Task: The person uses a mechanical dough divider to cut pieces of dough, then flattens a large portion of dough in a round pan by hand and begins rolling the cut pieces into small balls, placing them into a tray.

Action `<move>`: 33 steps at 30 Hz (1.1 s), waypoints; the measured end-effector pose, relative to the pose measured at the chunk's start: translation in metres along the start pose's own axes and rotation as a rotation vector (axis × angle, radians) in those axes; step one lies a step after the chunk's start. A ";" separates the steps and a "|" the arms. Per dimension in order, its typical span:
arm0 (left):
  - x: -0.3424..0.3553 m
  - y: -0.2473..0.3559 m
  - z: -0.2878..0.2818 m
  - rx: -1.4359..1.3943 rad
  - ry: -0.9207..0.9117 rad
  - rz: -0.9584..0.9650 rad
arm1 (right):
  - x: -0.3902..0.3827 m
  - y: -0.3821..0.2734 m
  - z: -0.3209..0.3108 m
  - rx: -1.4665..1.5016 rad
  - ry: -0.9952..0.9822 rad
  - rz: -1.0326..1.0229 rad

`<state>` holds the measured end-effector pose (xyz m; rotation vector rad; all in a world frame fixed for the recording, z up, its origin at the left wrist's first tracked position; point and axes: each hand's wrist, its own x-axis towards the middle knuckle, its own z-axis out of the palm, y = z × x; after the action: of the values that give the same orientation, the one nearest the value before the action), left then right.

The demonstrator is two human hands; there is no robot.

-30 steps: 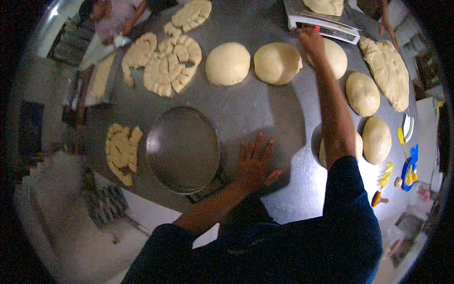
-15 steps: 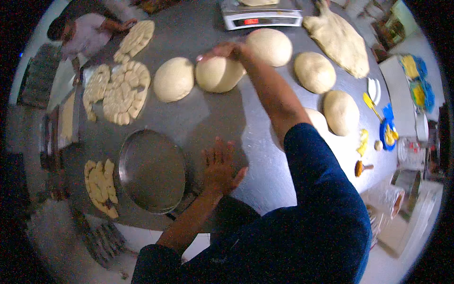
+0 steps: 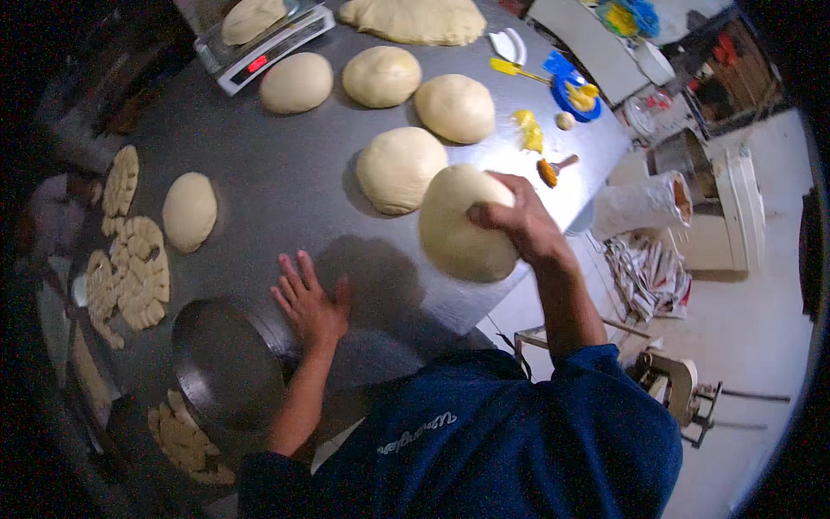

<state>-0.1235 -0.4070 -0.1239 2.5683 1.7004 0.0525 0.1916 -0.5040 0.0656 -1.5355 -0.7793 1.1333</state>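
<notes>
My right hand [image 3: 527, 225] grips a large, smooth, pale dough ball [image 3: 458, 242] over the right edge of the steel table [image 3: 311, 164], thumb pressed across it and fingers around its far side. Just behind it sits another dough ball [image 3: 400, 166]. My left hand [image 3: 311, 307] rests palm down on the table with fingers spread, holding nothing. Beside it, to the left, lies a round metal pan [image 3: 226, 350]. Cut pieces of flattened dough [image 3: 143, 272] lie farther left, next to a single dough ball [image 3: 188, 210], with more cut dough [image 3: 181, 432] below the pan.
More dough balls [image 3: 454, 108] line the back, near a white scale [image 3: 268, 60] and a dough slab [image 3: 415, 19]. At the right are a yellow spatula [image 3: 510, 68], blue bowl [image 3: 577, 95] and brown-tipped utensil [image 3: 549, 171]. Another person [image 3: 56, 216] stands at the left.
My right hand has taken a dough ball from the back row and carried it toward me and rightward. My left hand stays spread on the table. The view has swung right.
</notes>
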 end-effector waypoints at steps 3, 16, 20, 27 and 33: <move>-0.003 0.002 -0.002 0.011 0.027 0.018 | -0.027 0.003 -0.018 -1.001 0.288 -0.407; 0.010 -0.010 0.002 -0.286 0.018 0.001 | 0.004 0.049 -0.038 0.265 0.246 0.085; -0.018 0.053 -0.092 -1.620 -0.525 0.018 | -0.039 0.063 0.036 0.783 0.073 0.047; -0.062 -0.052 -0.037 -0.757 -0.078 -0.095 | -0.046 0.102 0.044 -0.794 -0.017 0.141; 0.043 0.011 -0.163 -0.705 0.355 0.267 | 0.027 0.071 0.171 -0.781 -0.194 -0.601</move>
<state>-0.1068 -0.3666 0.0393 2.2735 1.0978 0.9753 0.0364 -0.4380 -0.0149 -1.6191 -1.8222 0.5348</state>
